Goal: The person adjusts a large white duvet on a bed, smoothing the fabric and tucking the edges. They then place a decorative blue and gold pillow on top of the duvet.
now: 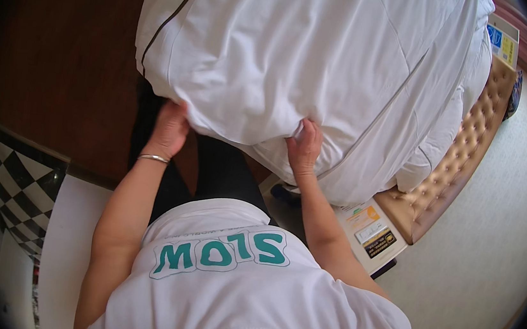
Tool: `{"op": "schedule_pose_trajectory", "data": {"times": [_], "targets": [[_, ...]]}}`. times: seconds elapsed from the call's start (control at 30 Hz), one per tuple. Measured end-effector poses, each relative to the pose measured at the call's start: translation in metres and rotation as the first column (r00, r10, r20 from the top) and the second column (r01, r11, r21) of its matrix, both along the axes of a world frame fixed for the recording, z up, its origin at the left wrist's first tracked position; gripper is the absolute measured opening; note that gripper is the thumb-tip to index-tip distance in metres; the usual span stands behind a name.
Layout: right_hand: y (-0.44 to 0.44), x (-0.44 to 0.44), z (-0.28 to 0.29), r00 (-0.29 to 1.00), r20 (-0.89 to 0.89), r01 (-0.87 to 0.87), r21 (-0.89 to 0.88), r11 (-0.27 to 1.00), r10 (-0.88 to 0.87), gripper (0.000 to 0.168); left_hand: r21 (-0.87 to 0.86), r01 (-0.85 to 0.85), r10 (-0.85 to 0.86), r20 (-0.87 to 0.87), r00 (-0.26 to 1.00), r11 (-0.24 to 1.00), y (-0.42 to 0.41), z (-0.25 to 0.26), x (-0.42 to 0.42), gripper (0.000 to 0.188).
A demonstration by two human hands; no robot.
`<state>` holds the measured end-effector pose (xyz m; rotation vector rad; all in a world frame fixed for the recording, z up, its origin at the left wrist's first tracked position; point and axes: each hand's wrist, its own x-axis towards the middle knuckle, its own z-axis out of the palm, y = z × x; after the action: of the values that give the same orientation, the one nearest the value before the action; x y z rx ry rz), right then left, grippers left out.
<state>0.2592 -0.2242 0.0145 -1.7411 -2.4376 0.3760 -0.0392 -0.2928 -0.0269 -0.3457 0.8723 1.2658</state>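
A white duvet (pixel 265 58) with a dark piping line spreads over the bed before me, wrinkled and hanging over the near side. My left hand (pixel 169 128) grips its near edge close to the left corner; a silver bangle circles that wrist. Farther right along the same edge, my right hand (pixel 305 145) pinches a fold of the white fabric between thumb and fingers. Beneath the right hand, another layer of white bedding (pixel 274 156) shows. The fingertips of my left hand are partly hidden by the cloth.
A tufted bronze headboard (pixel 469 133) runs along the bed's right side. Nightstands with printed cards stand at its near end (pixel 371 238) and far end (pixel 503 43). Dark wooden floor (pixel 63 56) stretches to the left, with a black-and-white checkered surface (pixel 16 177) beyond.
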Motion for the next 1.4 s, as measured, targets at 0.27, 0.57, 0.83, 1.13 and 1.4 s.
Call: {"op": "schedule_pose_trajectory", "data": {"times": [0.27,0.57,0.83,1.13,1.4], "targets": [[0.028,-0.049,0.027,0.980,-0.191,-0.014,-0.316,0.949,-0.049,0.019,0.008,0.353,-0.353,-0.045,0.935,0.935,0.015,0.069,0.018,0.049],[0.084,-0.039,0.089,0.891,-0.126,0.095,-0.888,0.450,-0.435,0.011,0.100,0.478,-0.476,-0.046,0.878,0.873,0.040,0.074,0.065,0.044],[0.102,-0.002,0.097,0.267,-0.439,-0.191,-0.897,0.400,-0.858,0.012,-0.239,0.625,-0.666,-0.175,0.725,0.743,0.109,0.072,0.121,0.047],[0.078,-0.017,0.087,0.465,-0.465,0.017,-0.846,0.532,-0.754,0.007,-0.540,0.490,-0.728,-0.453,0.516,0.684,0.116,0.017,0.161,0.044],[0.040,0.043,0.093,0.504,-0.432,0.251,-0.755,0.606,-0.747,0.008,-0.136,0.561,-0.546,-0.494,0.677,0.817,0.011,0.110,0.094,0.043]]}}
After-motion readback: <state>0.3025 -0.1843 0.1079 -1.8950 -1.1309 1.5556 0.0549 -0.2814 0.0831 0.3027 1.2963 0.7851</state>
